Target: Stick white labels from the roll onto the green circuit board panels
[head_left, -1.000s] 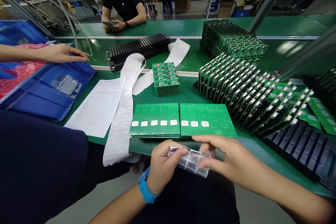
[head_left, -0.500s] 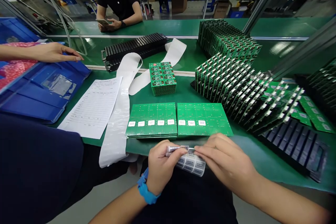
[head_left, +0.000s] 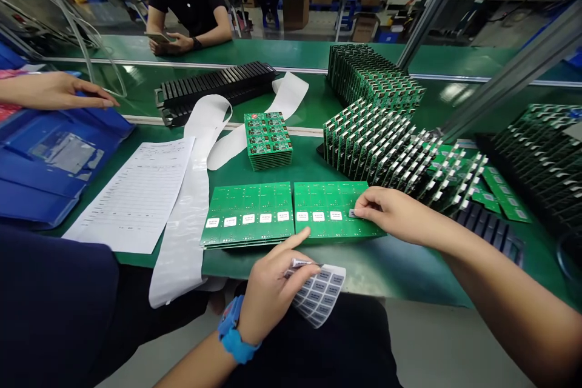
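My left hand (head_left: pixel 279 282) pinches a sheet of small printed labels (head_left: pixel 322 294), its top edge curled, below the table's front edge. Over the right-hand green circuit board panel (head_left: pixel 336 194), my right hand (head_left: pixel 379 209) holds a single label (head_left: pixel 352 213) between thumb and fingertips, at the panel's surface. Three white labels sit in a row on that panel, left of my fingers. Beside it lies a stack of green panels (head_left: pixel 248 200), the top one bearing a row of several labels. A blue strap (head_left: pixel 239 339) circles my left wrist.
Behind the panels stands a stack of populated boards (head_left: pixel 269 139). Racks of upright boards (head_left: pixel 377 145) fill the right. White backing strip (head_left: pixel 182 224), a printed form (head_left: pixel 136 194), a blue bin (head_left: pixel 68 157) and another person's hand (head_left: pixel 59 91) are left. A black rack (head_left: pixel 218 88) lies behind.
My right hand has left the label sheet and moved up and forward to the right-hand panel with one label. The sheet hangs from my left hand. The view has shifted slightly.
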The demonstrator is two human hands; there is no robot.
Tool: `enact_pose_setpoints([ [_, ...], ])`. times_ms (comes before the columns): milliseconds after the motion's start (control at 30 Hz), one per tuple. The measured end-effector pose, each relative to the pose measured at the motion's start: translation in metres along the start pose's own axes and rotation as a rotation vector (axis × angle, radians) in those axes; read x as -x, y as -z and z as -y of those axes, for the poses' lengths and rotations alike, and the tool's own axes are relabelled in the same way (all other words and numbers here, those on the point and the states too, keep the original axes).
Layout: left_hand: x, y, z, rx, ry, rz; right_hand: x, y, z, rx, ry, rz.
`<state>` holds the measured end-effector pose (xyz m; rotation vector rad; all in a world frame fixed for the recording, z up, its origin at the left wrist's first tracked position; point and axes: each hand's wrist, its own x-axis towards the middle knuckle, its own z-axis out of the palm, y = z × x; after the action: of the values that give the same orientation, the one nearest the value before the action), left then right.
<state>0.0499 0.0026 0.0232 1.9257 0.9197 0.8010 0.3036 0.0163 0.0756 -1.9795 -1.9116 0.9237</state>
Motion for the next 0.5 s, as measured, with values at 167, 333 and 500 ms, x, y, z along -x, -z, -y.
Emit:
enact_pose_setpoints([
  [167,-0.001,0.000,0.004,-0.018,0.027,0.007,-0.002,-0.007,0.005,0.069,0.034,0.029],
  [333,0.001,0.001,0.007,-0.018,0.072,0.006,0.008,-0.011,0.004,0.327,0.162,-0.220],
  [500,-0.001,0.001,0.007,-0.011,0.083,0.000,0.016,0.001,-0.012,0.101,0.088,-0.205],
])
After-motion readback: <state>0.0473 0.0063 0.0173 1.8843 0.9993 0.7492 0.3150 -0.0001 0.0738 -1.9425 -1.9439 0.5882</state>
